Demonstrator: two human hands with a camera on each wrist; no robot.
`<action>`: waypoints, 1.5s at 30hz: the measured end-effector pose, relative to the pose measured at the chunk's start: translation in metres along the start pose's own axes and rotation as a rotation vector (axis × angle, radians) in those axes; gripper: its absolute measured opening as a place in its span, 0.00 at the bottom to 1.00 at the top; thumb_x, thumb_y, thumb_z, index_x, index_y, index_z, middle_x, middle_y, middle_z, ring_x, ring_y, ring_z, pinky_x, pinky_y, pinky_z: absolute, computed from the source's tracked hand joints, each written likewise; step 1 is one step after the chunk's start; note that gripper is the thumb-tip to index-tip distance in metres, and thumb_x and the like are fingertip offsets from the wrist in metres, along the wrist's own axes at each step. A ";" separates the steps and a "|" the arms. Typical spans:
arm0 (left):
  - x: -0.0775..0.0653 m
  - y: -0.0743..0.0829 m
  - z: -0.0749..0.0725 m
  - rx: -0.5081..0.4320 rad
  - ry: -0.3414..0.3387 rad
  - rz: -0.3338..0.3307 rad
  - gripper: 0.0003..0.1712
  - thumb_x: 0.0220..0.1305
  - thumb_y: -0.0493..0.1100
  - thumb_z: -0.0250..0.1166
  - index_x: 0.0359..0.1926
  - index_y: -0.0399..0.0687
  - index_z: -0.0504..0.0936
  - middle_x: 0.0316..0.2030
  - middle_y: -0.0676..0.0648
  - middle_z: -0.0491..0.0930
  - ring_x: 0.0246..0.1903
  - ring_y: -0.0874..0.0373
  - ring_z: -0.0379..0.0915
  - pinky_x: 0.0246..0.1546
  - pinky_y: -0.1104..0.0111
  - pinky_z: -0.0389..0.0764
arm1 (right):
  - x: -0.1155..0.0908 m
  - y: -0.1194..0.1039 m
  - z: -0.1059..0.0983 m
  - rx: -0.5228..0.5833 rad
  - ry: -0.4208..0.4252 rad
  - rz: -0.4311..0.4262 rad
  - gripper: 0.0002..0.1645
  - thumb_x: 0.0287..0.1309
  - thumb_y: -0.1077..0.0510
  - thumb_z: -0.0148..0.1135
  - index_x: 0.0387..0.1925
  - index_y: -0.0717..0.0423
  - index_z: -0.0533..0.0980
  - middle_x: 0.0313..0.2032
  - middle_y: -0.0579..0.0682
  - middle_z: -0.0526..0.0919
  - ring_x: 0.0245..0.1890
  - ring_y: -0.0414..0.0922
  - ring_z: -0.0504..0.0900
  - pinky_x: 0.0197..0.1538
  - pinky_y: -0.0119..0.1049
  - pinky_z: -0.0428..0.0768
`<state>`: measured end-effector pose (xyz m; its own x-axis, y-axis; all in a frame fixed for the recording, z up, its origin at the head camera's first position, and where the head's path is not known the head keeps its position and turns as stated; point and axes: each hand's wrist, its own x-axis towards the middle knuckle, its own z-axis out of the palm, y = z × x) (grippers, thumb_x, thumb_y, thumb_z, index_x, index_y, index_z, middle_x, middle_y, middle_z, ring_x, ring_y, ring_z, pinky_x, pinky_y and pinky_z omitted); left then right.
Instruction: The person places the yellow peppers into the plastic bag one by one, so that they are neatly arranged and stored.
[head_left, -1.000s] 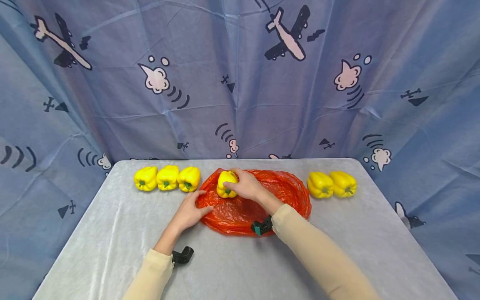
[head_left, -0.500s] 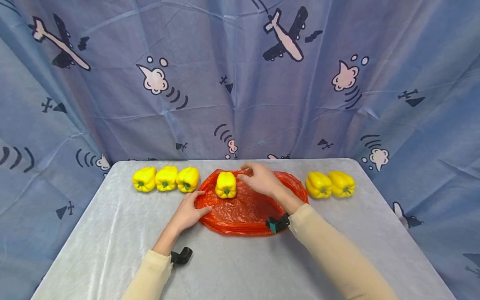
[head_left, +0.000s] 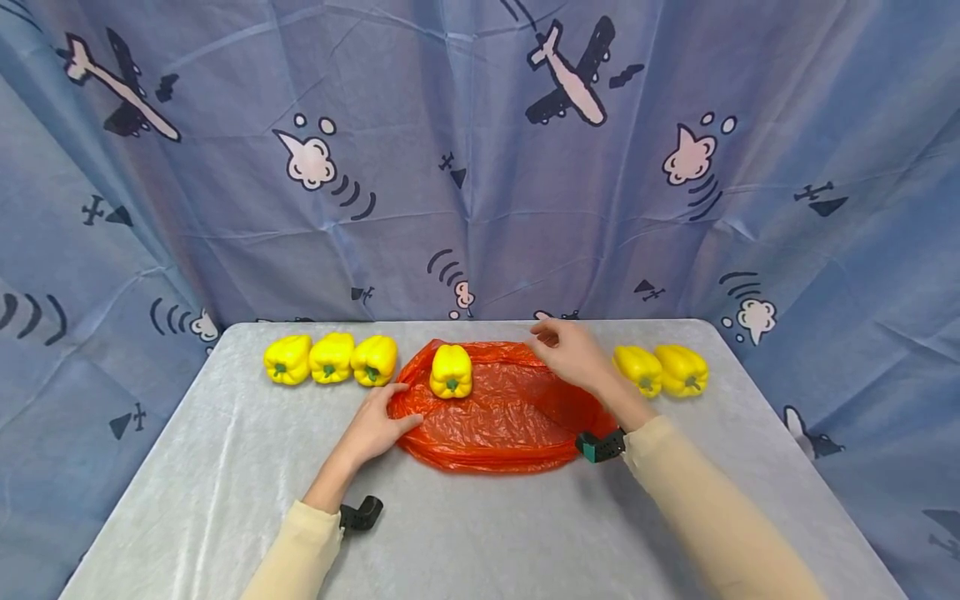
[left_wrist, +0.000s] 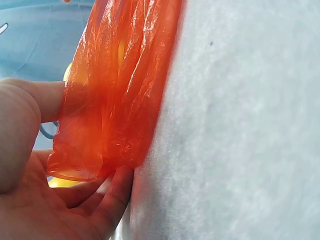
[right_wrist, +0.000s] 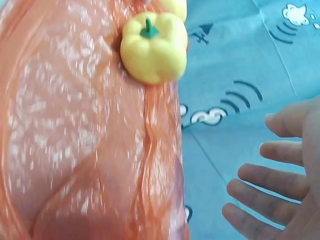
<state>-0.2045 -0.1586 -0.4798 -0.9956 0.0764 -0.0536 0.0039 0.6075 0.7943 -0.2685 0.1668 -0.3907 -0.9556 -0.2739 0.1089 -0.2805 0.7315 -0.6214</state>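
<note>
A red plastic bag point(head_left: 502, 417) lies spread with its mouth open on the table. One yellow bell pepper point(head_left: 452, 372) with a green stem sits in the left back part of it. My left hand point(head_left: 377, 421) holds the bag's left end, thumb and fingers curved about the rim; in the left wrist view the thin plastic point(left_wrist: 115, 100) partly covers the thumb. Above the bag's right back edge is my right hand point(head_left: 573, 354), holding nothing. Its fingers point(right_wrist: 270, 180) are spread and apart from the pepper point(right_wrist: 154, 47) in the right wrist view.
Several more yellow bell peppers lie along the back: a row point(head_left: 332, 358) to the left of the bag and a pair point(head_left: 681, 371) to its right. A blue printed curtain point(head_left: 480, 167) hangs behind the grey-white table point(head_left: 465, 533).
My right hand has let go of the yellow bell pepper in the bag and moved to the right, toward the right-hand pair. The left hand stays at the bag's left end.
</note>
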 end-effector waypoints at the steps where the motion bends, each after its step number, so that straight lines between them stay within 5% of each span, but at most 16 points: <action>1: 0.000 0.000 0.000 -0.001 0.001 0.001 0.36 0.62 0.46 0.72 0.68 0.39 0.72 0.69 0.33 0.65 0.69 0.37 0.60 0.69 0.43 0.61 | -0.001 0.004 -0.003 -0.002 0.009 0.003 0.24 0.71 0.49 0.59 0.58 0.62 0.79 0.61 0.60 0.79 0.51 0.56 0.82 0.55 0.52 0.80; 5: 0.001 0.000 0.000 0.001 0.004 0.008 0.35 0.63 0.46 0.71 0.68 0.39 0.72 0.70 0.33 0.65 0.70 0.37 0.59 0.70 0.43 0.60 | -0.006 0.017 -0.016 -0.032 0.023 0.033 0.24 0.71 0.48 0.58 0.58 0.62 0.78 0.52 0.60 0.83 0.52 0.57 0.81 0.54 0.54 0.81; 24: 0.003 0.000 -0.003 0.002 0.009 0.016 0.35 0.63 0.45 0.71 0.68 0.39 0.72 0.70 0.33 0.65 0.70 0.37 0.60 0.69 0.43 0.60 | -0.034 0.096 -0.084 -0.198 0.110 0.115 0.29 0.75 0.45 0.51 0.60 0.67 0.74 0.56 0.69 0.79 0.55 0.65 0.77 0.58 0.63 0.75; 37: 0.003 -0.001 -0.001 0.004 0.004 0.004 0.35 0.63 0.46 0.71 0.68 0.40 0.72 0.69 0.33 0.65 0.69 0.37 0.61 0.69 0.43 0.61 | -0.060 0.143 -0.107 -0.215 0.188 0.227 0.32 0.75 0.44 0.49 0.62 0.68 0.71 0.58 0.72 0.75 0.56 0.68 0.74 0.54 0.67 0.74; 45: 0.002 -0.003 0.001 -0.003 0.009 0.020 0.34 0.63 0.45 0.71 0.67 0.38 0.73 0.70 0.33 0.65 0.70 0.36 0.59 0.70 0.42 0.59 | -0.066 0.167 -0.107 -0.223 0.146 0.287 0.37 0.74 0.42 0.49 0.64 0.73 0.68 0.61 0.75 0.71 0.58 0.71 0.70 0.57 0.69 0.71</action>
<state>-0.2063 -0.1591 -0.4829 -0.9962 0.0815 -0.0323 0.0235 0.6034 0.7971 -0.2616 0.3740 -0.4185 -0.9964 0.0412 0.0746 0.0022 0.8875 -0.4607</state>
